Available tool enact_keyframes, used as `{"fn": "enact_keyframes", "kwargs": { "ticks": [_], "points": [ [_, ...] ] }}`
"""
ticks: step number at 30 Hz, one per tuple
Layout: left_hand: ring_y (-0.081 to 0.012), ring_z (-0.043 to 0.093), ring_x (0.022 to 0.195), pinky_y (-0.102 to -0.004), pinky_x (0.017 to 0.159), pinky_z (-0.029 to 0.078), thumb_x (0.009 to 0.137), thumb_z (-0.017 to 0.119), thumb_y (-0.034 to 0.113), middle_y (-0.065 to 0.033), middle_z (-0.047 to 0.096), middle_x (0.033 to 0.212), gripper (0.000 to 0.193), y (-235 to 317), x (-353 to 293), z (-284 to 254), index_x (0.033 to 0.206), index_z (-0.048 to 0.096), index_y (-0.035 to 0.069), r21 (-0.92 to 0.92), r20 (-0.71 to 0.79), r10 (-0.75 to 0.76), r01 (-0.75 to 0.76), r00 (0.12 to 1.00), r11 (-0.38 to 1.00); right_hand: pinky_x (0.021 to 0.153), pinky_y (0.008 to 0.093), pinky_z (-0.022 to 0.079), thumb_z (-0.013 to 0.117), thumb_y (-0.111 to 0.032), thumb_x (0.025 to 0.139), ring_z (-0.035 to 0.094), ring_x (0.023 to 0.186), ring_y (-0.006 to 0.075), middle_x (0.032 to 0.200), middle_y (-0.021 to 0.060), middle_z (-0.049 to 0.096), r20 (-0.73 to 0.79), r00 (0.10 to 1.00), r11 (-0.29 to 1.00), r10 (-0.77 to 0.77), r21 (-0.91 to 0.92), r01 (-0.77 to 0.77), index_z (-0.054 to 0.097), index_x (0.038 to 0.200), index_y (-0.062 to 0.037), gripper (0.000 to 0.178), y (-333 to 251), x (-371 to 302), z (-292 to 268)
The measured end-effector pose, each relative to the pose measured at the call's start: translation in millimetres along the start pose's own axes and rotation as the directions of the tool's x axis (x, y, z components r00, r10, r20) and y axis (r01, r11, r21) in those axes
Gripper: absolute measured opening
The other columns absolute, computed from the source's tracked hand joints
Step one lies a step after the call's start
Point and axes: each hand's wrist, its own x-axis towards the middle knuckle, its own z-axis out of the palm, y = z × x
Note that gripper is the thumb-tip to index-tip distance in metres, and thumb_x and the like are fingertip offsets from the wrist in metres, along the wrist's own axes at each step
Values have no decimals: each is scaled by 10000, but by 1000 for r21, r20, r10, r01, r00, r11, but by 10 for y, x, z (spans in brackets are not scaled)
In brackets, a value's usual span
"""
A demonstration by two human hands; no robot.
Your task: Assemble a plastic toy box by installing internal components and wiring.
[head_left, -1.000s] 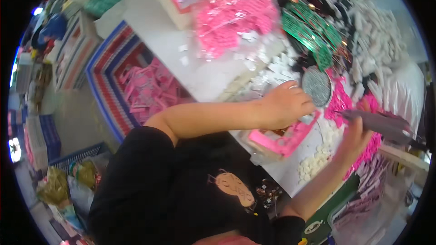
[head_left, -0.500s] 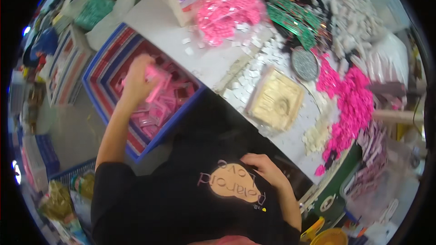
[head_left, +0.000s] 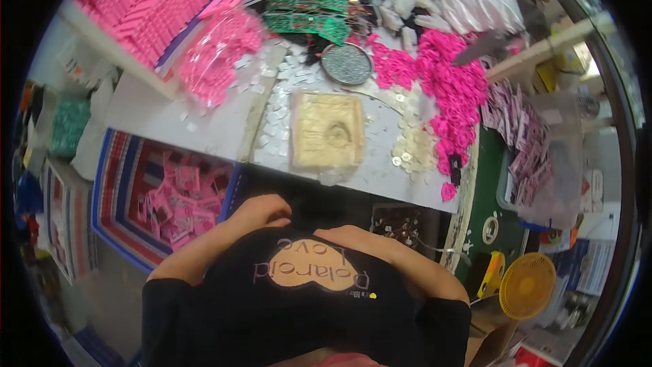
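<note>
Pink frames [head_left: 187, 187]: heaped inside the striped bin [head_left: 124, 183], beside the tabletop [head_left: 409, 188].
Left hand [head_left: 263, 211]: near the bin, fingers loosely curled.
Right hand [head_left: 345, 235]: by the black shirt [head_left: 238, 319]; cannot tell its fingers' state.

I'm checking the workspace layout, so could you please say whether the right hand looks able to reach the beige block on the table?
Probably yes: the beige block sits near the front edge of the table, and nothing appears to stand between it and the right hand.
</note>
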Motion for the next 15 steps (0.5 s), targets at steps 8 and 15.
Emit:
{"fn": "enact_keyframes", "kwargs": {
  "ticks": [8, 15],
  "points": [
    [-240, 685, 811, -330, 702, 547, 841, 786, 152, -100, 667, 908, 204, -51, 170, 14, 999, 688, 68, -94, 87, -66, 74, 994, 993, 879, 405, 501, 511, -248, 987, 657, 1050, 400, 1092, 258, 669, -138, 912, 922, -386, -86, 377, 570, 1254, -25, 353, 194, 179, 77],
    [-258, 684, 815, -334, 708, 544, 827, 781, 148, -120, 663, 916, 216, -230, 307, 67, 981, 679, 37, -68, 198, 86, -74, 976, 995, 848, 364, 495, 584, -295, 962, 683, 969, 248, 1073, 221, 687, -260, 920, 939, -292, 102, 327, 606, 1197, 0, 378, 385, 276, 187]
  ]
}}
